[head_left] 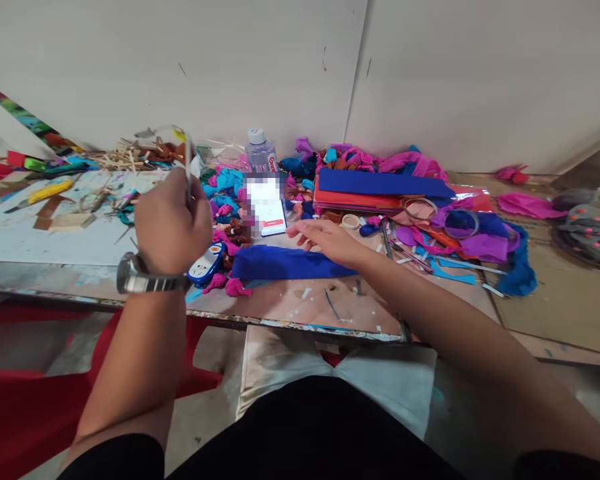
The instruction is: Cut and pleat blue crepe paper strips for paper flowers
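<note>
My left hand (173,220), with a watch (153,279) on its wrist, is raised over the left part of the table. Its fingers are closed on a thin pale strip (188,157) that points upward; blur hides its exact kind. My right hand (320,240) reaches in from the right with fingers loosely stretched, holding nothing I can see. Its fingertips are close to a lit phone (273,208). Just below that hand lies a strip of dark blue crepe paper (285,265). A blue and white power socket (206,265) sits beside the left wrist.
Behind the phone stands a clear bottle (261,153). Stacked blue and orange paper (375,183), tape rolls (461,223) and crumpled coloured paper (517,207) are to the right. A yellow utility knife (50,191) and wooden sticks (125,155) lie left. A wall rises behind.
</note>
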Demonstrator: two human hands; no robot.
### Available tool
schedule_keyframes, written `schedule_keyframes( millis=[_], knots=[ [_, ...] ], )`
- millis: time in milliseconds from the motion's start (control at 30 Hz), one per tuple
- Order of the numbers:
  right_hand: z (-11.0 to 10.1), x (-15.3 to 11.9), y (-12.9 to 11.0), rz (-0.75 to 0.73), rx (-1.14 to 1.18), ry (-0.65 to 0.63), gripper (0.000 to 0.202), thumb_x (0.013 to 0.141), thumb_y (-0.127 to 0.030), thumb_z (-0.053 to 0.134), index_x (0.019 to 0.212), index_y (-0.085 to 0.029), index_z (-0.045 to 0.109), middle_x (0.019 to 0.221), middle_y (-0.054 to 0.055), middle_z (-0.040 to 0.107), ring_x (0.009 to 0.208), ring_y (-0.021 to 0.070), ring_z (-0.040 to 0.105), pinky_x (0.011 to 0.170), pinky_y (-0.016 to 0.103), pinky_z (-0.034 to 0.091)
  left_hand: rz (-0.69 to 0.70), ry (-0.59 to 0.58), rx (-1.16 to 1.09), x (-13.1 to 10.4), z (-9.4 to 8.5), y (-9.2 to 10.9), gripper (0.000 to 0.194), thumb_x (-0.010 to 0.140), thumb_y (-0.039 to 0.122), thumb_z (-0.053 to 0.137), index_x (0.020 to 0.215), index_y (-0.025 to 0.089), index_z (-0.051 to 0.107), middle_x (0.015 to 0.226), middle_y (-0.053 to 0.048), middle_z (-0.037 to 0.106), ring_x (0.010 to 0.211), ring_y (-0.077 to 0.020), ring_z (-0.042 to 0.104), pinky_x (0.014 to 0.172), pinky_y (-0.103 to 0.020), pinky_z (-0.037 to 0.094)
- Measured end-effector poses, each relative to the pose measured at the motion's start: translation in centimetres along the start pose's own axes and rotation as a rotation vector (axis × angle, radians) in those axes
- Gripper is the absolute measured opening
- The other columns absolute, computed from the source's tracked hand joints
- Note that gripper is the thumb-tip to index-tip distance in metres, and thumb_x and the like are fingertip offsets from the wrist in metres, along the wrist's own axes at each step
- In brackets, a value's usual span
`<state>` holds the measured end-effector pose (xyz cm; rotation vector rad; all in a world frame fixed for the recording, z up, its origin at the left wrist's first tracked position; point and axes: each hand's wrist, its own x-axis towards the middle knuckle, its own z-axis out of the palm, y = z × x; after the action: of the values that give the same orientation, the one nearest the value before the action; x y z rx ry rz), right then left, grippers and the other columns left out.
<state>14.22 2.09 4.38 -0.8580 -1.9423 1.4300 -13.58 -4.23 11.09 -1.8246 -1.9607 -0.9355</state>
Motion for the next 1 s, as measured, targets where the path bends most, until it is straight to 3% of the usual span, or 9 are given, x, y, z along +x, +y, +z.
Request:
schedule_keyframes(
  millis=[100,167,333,467,667,800,867,967,1000],
  knots=[
    [1.5,0.5,-1.7,0.006,0.347,-0.108,0.052,0.099,-0.065,0.051,0.121,-0.022,0.070,0.137,0.011,0.067,0.107,0.0233,0.066,0.080,0.034,0.058,0.216,-0.113,0.167,-3.9,0.1,1.5,0.007,0.087,0.027,0.057,0.093,0.023,0.059,0.084,-0.007,0.064,0.075,-0.0260,0.060,0.063,-0.036,0.037],
    [2.6,0.9,-2.5,0.002,0.459,-0.121,0.053,0.096,-0.068,0.056,0.123,-0.023,0.068,0.133,0.011,0.069,0.106,0.0233,0.066,0.076,0.033,0.058,0.365,-0.255,0.155,-5.9,0.6,2.2,0.009,0.087,0.024,0.055,0.093,0.023,0.062,0.091,-0.010,0.067,0.083,-0.0288,0.063,0.065,-0.038,0.042],
    [3.8,2.1,-2.0,-0.016,0.288,0.087,0.036,0.100,-0.053,0.057,0.106,-0.020,0.070,0.099,0.006,0.071,0.077,0.0164,0.060,0.057,0.026,0.046,0.503,-0.519,-0.040,-7.3,1.7,2.9,0.016,0.088,0.027,0.057,0.100,0.023,0.068,0.096,-0.012,0.070,0.097,-0.0336,0.065,0.086,-0.048,0.052],
    [3.4,2.3,-0.6,-0.173,-0.223,0.072,0.032,0.106,-0.040,0.049,0.098,-0.019,0.072,0.093,0.005,0.071,0.085,0.0182,0.062,0.075,0.029,0.046,0.173,-0.444,-0.544,-5.8,3.5,3.1,0.041,0.100,0.045,0.052,0.133,0.022,0.059,0.122,-0.012,0.070,0.106,-0.0277,0.067,0.094,-0.045,0.054],
    [4.1,1.7,0.1,-0.214,-0.508,-0.079,0.040,0.109,-0.042,0.045,0.091,-0.017,0.070,0.093,0.008,0.073,0.081,0.0184,0.064,0.074,0.030,0.043,-0.092,-0.461,-1.071,-5.6,7.3,4.4,0.039,0.103,0.055,0.049,0.096,0.021,0.067,0.107,-0.009,0.072,0.094,-0.0212,0.067,0.083,-0.036,0.056],
    [3.1,2.3,0.5,-0.198,-0.450,-0.224,0.054,0.107,-0.055,0.041,0.086,-0.017,0.072,0.079,0.003,0.069,0.072,0.0161,0.060,0.069,0.028,0.041,-0.291,-0.288,-1.349,-6.0,7.4,4.9,0.037,0.098,0.056,0.060,0.084,0.021,0.057,0.087,-0.004,0.063,0.078,-0.0156,0.062,0.070,-0.030,0.054],
    [2.2,3.4,1.0,-0.132,-0.414,-0.111,0.058,0.109,-0.055,0.034,0.095,-0.016,0.074,0.080,0.002,0.069,0.073,0.0158,0.060,0.070,0.028,0.041,-0.422,-0.282,-1.513,-5.7,7.1,4.9,0.031,0.096,0.049,0.066,0.087,0.021,0.056,0.072,0.002,0.050,0.062,-0.0107,0.053,0.063,-0.026,0.051],
    [1.0,5.9,2.1,-0.053,-0.516,0.259,0.033,0.100,-0.041,0.062,0.109,-0.012,0.073,0.105,0.009,0.074,0.091,0.0182,0.064,0.080,0.028,0.043,-0.584,-0.378,-1.646,-5.3,7.0,4.5,0.016,0.094,0.032,0.069,0.095,0.021,0.057,0.065,0.007,0.037,0.046,-0.0050,0.034,0.049,-0.020,0.039],
    [0.8,6.9,2.5,-0.022,-0.533,0.294,0.032,0.098,-0.036,0.064,0.114,-0.010,0.073,0.111,0.012,0.074,0.095,0.0187,0.064,0.082,0.028,0.043,-0.624,-0.426,-1.656,-5.2,7.0,4.3,0.013,0.093,0.027,0.068,0.096,0.021,0.057,0.065,0.008,0.037,0.044,-0.0041,0.029,0.046,-0.019,0.033]
  ],
)
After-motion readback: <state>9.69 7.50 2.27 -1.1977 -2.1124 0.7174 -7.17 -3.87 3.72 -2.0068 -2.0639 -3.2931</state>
